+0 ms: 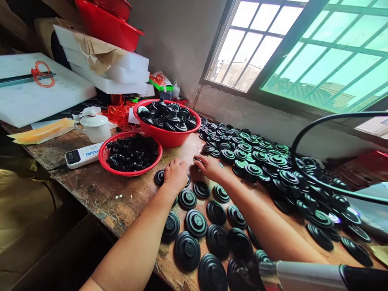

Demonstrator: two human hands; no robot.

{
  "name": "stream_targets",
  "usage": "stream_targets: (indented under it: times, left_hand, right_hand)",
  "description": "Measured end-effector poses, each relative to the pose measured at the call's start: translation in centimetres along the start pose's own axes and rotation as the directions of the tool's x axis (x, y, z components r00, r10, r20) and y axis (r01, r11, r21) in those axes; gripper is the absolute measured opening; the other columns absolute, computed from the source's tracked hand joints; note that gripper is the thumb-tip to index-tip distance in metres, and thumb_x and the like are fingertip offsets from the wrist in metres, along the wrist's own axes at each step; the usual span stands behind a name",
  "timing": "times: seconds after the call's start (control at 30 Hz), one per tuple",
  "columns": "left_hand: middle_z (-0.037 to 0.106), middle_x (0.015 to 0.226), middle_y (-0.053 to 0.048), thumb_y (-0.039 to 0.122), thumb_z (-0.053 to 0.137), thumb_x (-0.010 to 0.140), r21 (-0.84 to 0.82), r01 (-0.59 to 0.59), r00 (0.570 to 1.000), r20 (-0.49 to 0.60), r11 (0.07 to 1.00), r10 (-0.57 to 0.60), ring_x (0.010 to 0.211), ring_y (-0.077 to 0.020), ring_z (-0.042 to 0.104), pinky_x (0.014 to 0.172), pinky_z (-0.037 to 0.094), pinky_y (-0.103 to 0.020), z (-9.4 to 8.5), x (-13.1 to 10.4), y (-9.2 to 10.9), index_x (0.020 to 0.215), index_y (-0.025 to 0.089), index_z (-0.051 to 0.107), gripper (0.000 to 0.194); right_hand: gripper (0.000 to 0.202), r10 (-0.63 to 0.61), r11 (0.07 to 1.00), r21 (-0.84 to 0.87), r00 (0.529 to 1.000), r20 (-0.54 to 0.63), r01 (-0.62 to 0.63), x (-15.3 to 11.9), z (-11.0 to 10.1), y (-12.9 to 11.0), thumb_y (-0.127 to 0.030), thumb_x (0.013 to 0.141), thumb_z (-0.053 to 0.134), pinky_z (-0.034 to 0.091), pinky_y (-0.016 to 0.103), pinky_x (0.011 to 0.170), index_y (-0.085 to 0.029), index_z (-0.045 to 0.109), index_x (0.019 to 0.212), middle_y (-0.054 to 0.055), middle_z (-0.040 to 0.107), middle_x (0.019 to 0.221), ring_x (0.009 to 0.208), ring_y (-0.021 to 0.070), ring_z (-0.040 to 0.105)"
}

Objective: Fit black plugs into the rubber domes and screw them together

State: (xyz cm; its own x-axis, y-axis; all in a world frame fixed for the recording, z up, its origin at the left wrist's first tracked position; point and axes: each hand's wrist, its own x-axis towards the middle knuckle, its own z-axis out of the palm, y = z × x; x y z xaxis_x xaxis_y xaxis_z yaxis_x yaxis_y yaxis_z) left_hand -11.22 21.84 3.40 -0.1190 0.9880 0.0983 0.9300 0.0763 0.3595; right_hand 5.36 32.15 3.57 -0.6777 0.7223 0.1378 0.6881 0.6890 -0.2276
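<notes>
My left hand (176, 173) is low over the wooden table with its fingers curled down. Beside its thumb side and just left of it lie round black stepped discs, one of them a black disc (159, 178) partly covered by the hand. What its fingers hold, if anything, is hidden. My right hand (209, 166) reaches in from the right, thumb and fingers pinched together on a small dark piece that I cannot make out. Between my forearms, several black stepped discs (196, 223) lie spaced in loose rows, some showing small holes in a raised centre.
A red basket (104, 167) of small black parts stands left, before a red basin (169, 139) of black assemblies. A white lidded mug (96, 128) and a white device (81, 155) are nearby. More discs (257, 157) are heaped right; a black cable (295, 141) arcs there.
</notes>
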Motion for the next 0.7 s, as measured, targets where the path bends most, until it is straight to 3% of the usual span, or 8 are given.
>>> stream_targets:
  times: [0.1,0.2,0.3,0.37,0.47,0.53,0.6,0.7]
  left_hand:
    - [0.056,0.137,-0.02,0.019,0.037,0.099,-0.007,0.006,0.998,-0.056,1.0,-0.007,0.138,-0.0342,0.044,0.113,0.036,-0.052,-0.2,0.0,0.1,0.128,0.017,0.062,0.038]
    - [0.052,0.146,-0.015,0.02,0.043,0.098,-0.032,-0.102,0.993,-0.064,0.994,0.1,0.145,-0.0303,0.036,0.12,0.027,-0.047,-0.4,-0.1,0.4,0.134,0.019,0.058,0.039]
    - [0.056,0.142,-0.012,0.027,0.054,0.096,-0.065,-0.219,0.976,-0.026,0.974,0.218,0.137,-0.0271,0.045,0.116,0.034,-0.041,-0.4,-0.2,0.6,0.134,0.022,0.057,0.039]
    - [0.062,0.134,-0.01,0.03,0.061,0.092,-0.084,-0.282,0.958,0.018,0.956,0.285,0.128,-0.0272,0.053,0.111,0.039,-0.041,-0.3,-0.3,0.6,0.126,0.023,0.062,0.035]
    - [0.065,0.129,-0.01,0.026,0.065,0.089,-0.102,-0.335,0.938,0.057,0.937,0.341,0.122,-0.0278,0.058,0.107,0.042,-0.043,-0.2,-0.5,0.4,0.118,0.024,0.065,0.029]
    - [0.064,0.131,-0.011,0.026,0.066,0.088,-0.107,-0.341,0.936,0.054,0.934,0.348,0.124,-0.0294,0.056,0.108,0.042,-0.045,-0.2,-0.6,0.4,0.119,0.023,0.065,0.031]
    - [0.06,0.137,-0.012,0.028,0.067,0.089,-0.11,-0.347,0.935,0.037,0.931,0.353,0.13,-0.0302,0.052,0.112,0.04,-0.046,-0.3,-0.6,0.5,0.125,0.022,0.063,0.037]
    - [0.052,0.148,-0.012,0.034,0.067,0.09,-0.22,-0.405,0.913,-0.05,0.888,0.404,0.14,-0.0293,0.044,0.118,0.035,-0.045,-0.2,-0.5,0.7,0.139,0.022,0.052,0.053]
  right_hand:
    - [0.043,-0.056,0.997,0.06,0.998,0.008,0.056,-1.4,0.5,-0.6,-0.04,0.094,0.063,0.052,0.039,0.098,-0.024,0.062,0.134,0.012,0.069,0.125,0.112,0.0245,0.066]
    - [0.047,-0.049,0.994,0.103,0.999,0.007,0.048,-2.5,0.0,-0.4,-0.041,0.092,0.066,0.053,0.037,0.098,-0.029,0.059,0.138,0.007,0.069,0.126,0.11,0.0219,0.066]
    - [0.043,0.104,0.99,0.1,0.992,-0.068,-0.097,-3.1,-1.4,1.3,-0.039,0.097,0.057,0.047,0.047,0.106,-0.026,0.058,0.138,0.012,0.065,0.128,0.116,0.0265,0.063]
    - [0.047,0.221,0.972,0.101,0.971,-0.091,-0.212,-3.5,-2.2,2.7,-0.04,0.09,0.066,0.044,0.054,0.107,-0.022,0.062,0.133,0.015,0.064,0.126,0.117,0.0321,0.061]
    - [0.05,0.323,0.937,0.161,0.945,-0.055,-0.311,-4.2,-2.6,4.2,-0.042,0.08,0.076,0.051,0.048,0.098,-0.023,0.066,0.126,0.013,0.064,0.119,0.104,0.0291,0.065]
    - [0.044,0.353,0.911,0.239,0.935,-0.023,-0.337,-4.6,-2.5,4.4,-0.045,0.081,0.073,0.055,0.041,0.089,-0.023,0.067,0.119,0.01,0.066,0.112,0.094,0.0237,0.067]
    - [0.039,0.376,0.869,0.34,0.926,0.023,-0.361,-4.9,-2.3,3.8,-0.052,0.089,0.061,0.057,0.036,0.073,-0.022,0.065,0.115,0.007,0.068,0.099,0.077,0.0194,0.067]
    - [0.052,0.372,0.779,0.502,0.922,0.112,-0.375,-5.3,-2.6,1.8,-0.06,0.099,0.031,0.05,0.029,0.048,-0.02,0.061,0.115,0.004,0.066,0.082,0.057,0.0168,0.063]
